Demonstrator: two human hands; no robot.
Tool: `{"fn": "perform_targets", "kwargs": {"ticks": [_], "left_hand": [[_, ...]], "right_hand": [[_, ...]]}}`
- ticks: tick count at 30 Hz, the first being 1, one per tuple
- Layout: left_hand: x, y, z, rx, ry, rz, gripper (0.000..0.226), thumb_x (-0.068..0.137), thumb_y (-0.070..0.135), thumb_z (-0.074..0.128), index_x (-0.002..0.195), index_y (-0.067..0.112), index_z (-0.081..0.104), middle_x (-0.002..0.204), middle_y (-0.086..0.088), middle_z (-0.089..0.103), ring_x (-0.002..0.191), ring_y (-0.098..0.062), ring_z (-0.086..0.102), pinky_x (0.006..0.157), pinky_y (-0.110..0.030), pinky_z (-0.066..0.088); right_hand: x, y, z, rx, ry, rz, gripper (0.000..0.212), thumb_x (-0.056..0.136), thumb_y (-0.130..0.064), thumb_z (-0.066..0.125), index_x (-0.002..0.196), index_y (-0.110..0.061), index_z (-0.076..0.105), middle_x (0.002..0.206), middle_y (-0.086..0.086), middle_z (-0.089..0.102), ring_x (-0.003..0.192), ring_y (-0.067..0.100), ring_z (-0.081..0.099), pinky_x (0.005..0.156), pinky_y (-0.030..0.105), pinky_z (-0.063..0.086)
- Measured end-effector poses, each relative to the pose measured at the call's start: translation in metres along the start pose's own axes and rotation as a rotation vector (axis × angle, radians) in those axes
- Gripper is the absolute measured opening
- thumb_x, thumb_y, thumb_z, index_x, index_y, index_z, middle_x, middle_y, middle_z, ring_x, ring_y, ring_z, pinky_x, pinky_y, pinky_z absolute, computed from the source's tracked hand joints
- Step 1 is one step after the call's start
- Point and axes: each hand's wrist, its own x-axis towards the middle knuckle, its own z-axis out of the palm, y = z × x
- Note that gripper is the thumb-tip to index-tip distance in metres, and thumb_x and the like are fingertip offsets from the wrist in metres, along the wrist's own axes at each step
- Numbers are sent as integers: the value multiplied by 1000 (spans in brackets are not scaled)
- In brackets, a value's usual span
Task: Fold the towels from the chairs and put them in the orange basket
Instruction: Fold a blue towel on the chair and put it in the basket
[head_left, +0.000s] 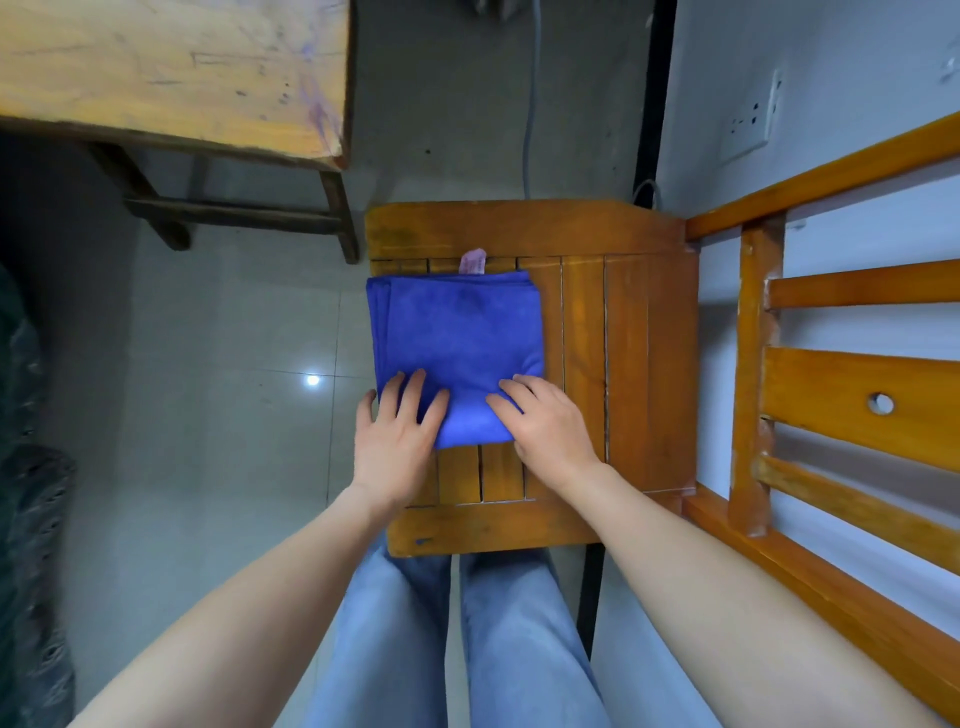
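Nearest are the person's legs in blue jeans (467, 649), standing against the front of the chair (623, 338). Both forearms reach over the slatted seat. The left hand (397, 431) lies flat on the near left corner of the blue towel (457, 338), its fingers (410, 395) straight and spread. The right hand (545, 426) rests on the near right corner, fingers relaxed on top, apparently pressing rather than pinching; its thumb is out of sight.

The towel lies folded into a thick square on the left half of the seat, its left edge about level with the seat's edge. A pink tag (472, 260) pokes out from its far edge.

The stacked layers could slide apart or the fold spring open if the square is lifted by one corner only. A push leftward could tip it to the floor.

Further off stand a worn wooden table (171, 73) and a wall socket (748, 124). The orange basket is not in view. A dark mass at the left edge (26, 467) is too blurred to identify.
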Motion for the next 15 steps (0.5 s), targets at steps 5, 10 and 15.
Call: {"fn": "perform_targets", "kwargs": {"ticks": [5, 10, 15], "left_hand": [[18, 3, -21, -111, 86, 152, 46, 58, 7, 59, 102, 13, 47, 92, -12, 70, 76, -30, 67, 62, -31, 51], [15, 16, -51, -89, 133, 192, 51, 52, 6, 68, 100, 10, 54, 89, -9, 70, 69, -29, 64, 56, -28, 49], [5, 40, -102, -100, 161, 189, 32, 66, 11, 40, 97, 14, 46, 84, -4, 68, 65, -25, 61, 53, -27, 48]], "right_hand": [[-13, 11, -14, -45, 98, -27, 38, 73, -1, 38, 90, -5, 72, 85, 14, 69, 78, 30, 68, 69, 32, 56], [-29, 17, -49, -105, 232, -103, 37, 73, 3, 42, 93, -7, 71, 79, 13, 66, 70, 29, 65, 61, 28, 53], [-38, 19, -108, -177, 268, -219, 39, 65, 5, 59, 100, -12, 62, 76, 11, 65, 65, 27, 62, 57, 25, 50]]}}
